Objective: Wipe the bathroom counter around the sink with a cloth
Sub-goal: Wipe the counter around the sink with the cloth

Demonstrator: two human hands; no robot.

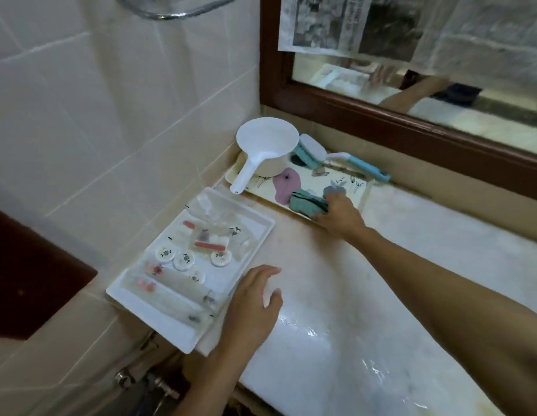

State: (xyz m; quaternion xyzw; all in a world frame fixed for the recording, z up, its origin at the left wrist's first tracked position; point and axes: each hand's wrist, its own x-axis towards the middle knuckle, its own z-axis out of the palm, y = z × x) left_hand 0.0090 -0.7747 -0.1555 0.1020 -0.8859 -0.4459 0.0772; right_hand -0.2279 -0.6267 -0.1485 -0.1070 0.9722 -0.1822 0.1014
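Note:
A folded teal cloth (307, 203) lies at the front edge of a floral tray (318, 181), and my right hand (340, 217) is closed on its right end. My left hand (255, 298) rests flat, fingers apart, on the pale marble counter (336, 280), touching the right edge of a white tray (159, 319). The counter looks wet and shiny near its front edge. No sink shows in this view.
The white tray holds small toiletries and round lids. On the floral tray stand a white scoop (265, 151) and a blue-handled brush (330, 157). A wood-framed mirror (381, 112) hangs behind. Tiled wall rises to the left; pipes (147, 382) sit below the counter.

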